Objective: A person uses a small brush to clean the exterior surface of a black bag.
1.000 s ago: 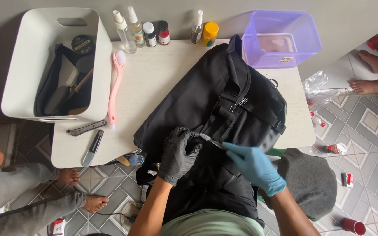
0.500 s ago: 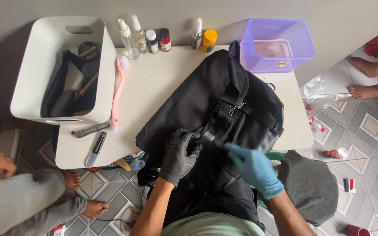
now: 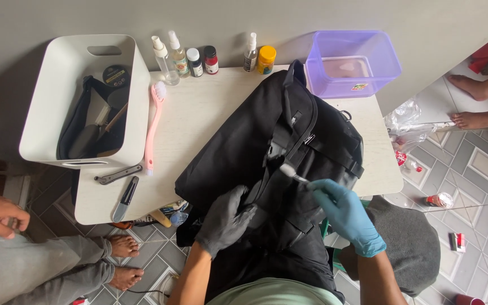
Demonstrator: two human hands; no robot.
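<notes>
My left hand (image 3: pixel 225 220), black-gloved, presses fingers spread on the black backpack (image 3: pixel 266 152) lying on the desk (image 3: pixel 199 118); my right hand (image 3: pixel 343 212), blue-gloved, has its grip clamped on a small brush (image 3: pixel 293 174) touching the backpack.

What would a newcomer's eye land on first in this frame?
The big black backpack sprawled across the white table, with a black-gloved left hand pressing on it and a blue-gloved right hand holding a small brush against it. Next, the purple tub at the table's far right corner.
</notes>
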